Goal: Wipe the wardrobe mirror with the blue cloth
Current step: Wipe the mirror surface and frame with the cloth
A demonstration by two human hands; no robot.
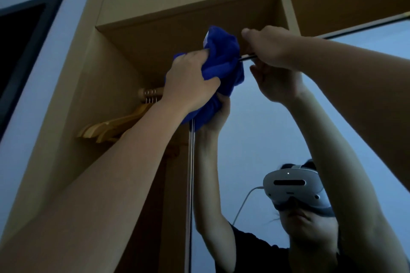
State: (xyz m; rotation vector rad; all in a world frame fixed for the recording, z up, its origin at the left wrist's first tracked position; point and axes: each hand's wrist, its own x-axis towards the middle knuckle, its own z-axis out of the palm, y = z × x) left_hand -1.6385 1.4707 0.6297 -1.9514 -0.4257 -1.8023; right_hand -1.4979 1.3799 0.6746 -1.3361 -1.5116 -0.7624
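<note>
I look up at the wardrobe mirror (255,131), a door panel whose top left corner is above my head. The bunched blue cloth (224,60) is pressed against that corner. My left hand (188,80) grips the cloth from the left. My right hand (268,47) is raised beside it, fingers curled over the mirror's dark top edge (366,29). The glass reflects both arms, a reflected hand under the cloth and a person wearing a white headset (292,186).
The open wardrobe (137,35) of light wood lies to the left, with a wooden rail and several wooden hangers (115,125) inside. A dark framed panel (24,46) hangs on the wall at far left. The mirror's metal side edge (190,184) runs down from the cloth.
</note>
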